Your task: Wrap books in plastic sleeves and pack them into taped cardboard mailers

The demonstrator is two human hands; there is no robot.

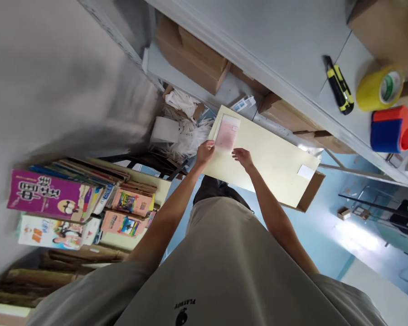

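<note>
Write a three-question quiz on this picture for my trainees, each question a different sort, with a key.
1. True or false: the pink packet lies on the cream board, between the left hand and the right hand.
2. Which is beside the yellow tape roll? A) cream board B) utility knife C) pink packet
3. Fill in: the leftmost book has a mostly ____ cover.

Key: 1. True; 2. B; 3. purple.
</note>
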